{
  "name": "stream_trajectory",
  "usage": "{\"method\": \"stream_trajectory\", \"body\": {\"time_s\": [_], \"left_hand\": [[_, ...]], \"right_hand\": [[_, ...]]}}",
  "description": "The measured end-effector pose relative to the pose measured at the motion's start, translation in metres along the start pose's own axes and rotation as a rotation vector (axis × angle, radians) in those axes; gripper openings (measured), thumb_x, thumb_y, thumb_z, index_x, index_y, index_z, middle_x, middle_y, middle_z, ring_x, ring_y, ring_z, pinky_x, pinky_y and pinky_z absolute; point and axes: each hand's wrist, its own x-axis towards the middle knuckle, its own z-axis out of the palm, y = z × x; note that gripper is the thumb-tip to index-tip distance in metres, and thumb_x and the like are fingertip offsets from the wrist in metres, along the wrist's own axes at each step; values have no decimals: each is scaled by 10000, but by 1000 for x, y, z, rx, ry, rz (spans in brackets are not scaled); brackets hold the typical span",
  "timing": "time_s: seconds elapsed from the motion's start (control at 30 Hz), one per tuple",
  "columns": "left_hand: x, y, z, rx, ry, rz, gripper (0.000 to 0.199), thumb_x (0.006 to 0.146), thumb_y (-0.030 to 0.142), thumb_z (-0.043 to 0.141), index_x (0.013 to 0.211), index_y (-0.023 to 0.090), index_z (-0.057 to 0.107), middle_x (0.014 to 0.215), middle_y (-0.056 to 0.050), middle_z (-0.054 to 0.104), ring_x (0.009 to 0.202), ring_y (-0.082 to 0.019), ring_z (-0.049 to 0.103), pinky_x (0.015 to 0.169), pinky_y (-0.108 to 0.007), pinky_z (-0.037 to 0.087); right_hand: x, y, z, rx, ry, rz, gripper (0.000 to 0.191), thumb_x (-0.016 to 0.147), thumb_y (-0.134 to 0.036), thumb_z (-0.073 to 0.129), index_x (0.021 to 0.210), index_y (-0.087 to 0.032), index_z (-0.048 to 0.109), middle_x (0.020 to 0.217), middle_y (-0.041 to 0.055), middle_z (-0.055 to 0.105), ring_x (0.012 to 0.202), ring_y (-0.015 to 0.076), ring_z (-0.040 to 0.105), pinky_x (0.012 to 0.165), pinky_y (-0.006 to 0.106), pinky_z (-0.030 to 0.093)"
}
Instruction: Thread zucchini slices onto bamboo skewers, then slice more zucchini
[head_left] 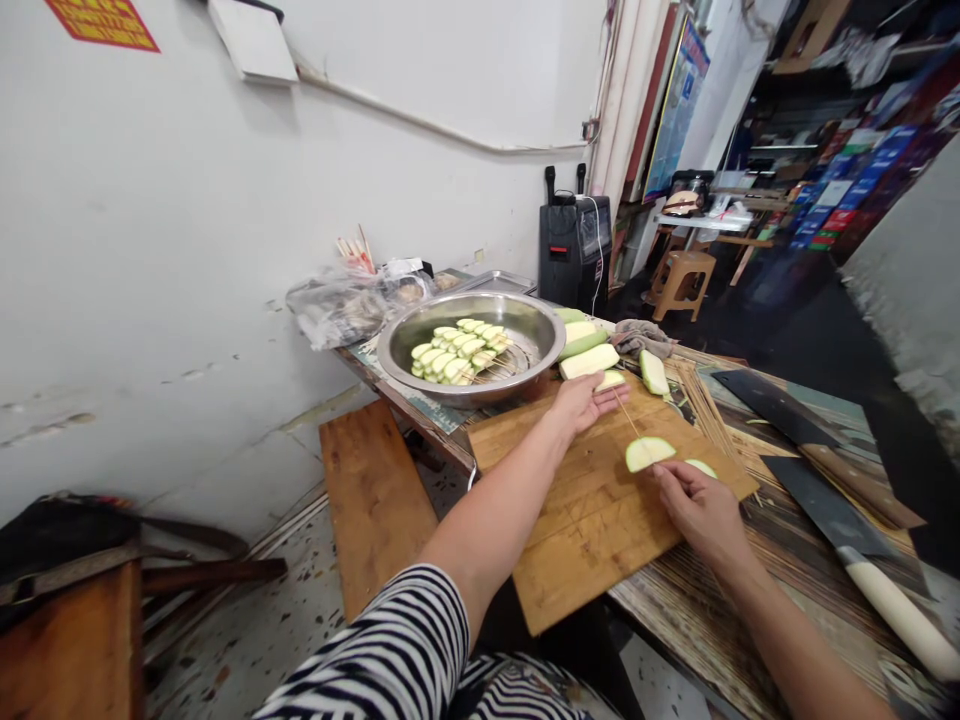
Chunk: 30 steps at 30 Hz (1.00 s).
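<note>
My left hand [586, 402] is palm up with a pale green-rimmed zucchini slice [610, 380] held between thumb and fingers. A thin wooden skewer [626, 412] runs from that slice down toward my right hand [697, 502]. Close to my right fingertips, a half-round zucchini slice [648, 454] sits on the skewer. Thumb and forefinger of the right hand pinch the skewer at this slice's lower edge; its end is hidden. Beneath both hands is a wooden cutting board [570, 540]. Another slice [701, 467] lies partly behind my right hand.
A steel basin [397, 365] holds several skewered zucchini pieces [457, 350]. Cut zucchini [589, 361] lies behind the board. Loose skewers [705, 405] and two cleavers [817, 500] rest on the right. Plastic bags [341, 305] and a black speaker [574, 250] stand farther back.
</note>
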Motion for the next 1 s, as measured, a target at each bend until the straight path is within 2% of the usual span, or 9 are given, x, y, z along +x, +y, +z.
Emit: {"method": "stream_trajectory", "body": {"time_s": [0.3,0.43,0.6,0.7,0.83,1.0], "left_hand": [[-1,-1,1,30,-5,6,60,880,104,435,921,116,477,866,-153,665,790,-227,687,788,-398,528],[2,-3,1,41,21,-5,87,864,92,438,936,107,484,841,-148,662,792,-223,686,788,-380,528],[2,-4,2,34,20,-15,101,856,91,439,936,101,500,759,-120,657,720,-206,683,714,-338,547],[2,-4,3,22,38,-49,124,858,99,440,951,90,522,791,-132,662,749,-207,682,717,-336,550],[2,-4,3,6,43,-84,141,855,115,454,953,76,549,868,-169,668,820,-222,678,751,-346,547],[1,-3,4,17,42,-60,149,850,91,455,965,73,547,829,-155,673,804,-222,681,749,-350,548]], "right_hand": [[0,5,2,69,-47,77,397,776,-508,521,840,-145,669,467,-19,488,421,125,401,394,245,275],[0,5,2,99,-38,78,374,767,-504,539,801,-152,662,500,-13,503,445,121,409,407,241,279],[1,6,6,258,-95,177,399,745,-543,565,818,-159,640,454,-51,422,399,96,333,386,232,223],[1,4,7,337,-122,215,433,732,-561,576,842,-146,635,442,-63,381,394,85,303,382,226,193],[2,1,6,326,-110,205,446,730,-562,581,833,-131,637,451,-56,385,403,81,310,383,223,200],[2,4,5,300,-136,181,445,761,-548,554,878,-129,644,451,-61,379,398,79,299,382,227,197]]}}
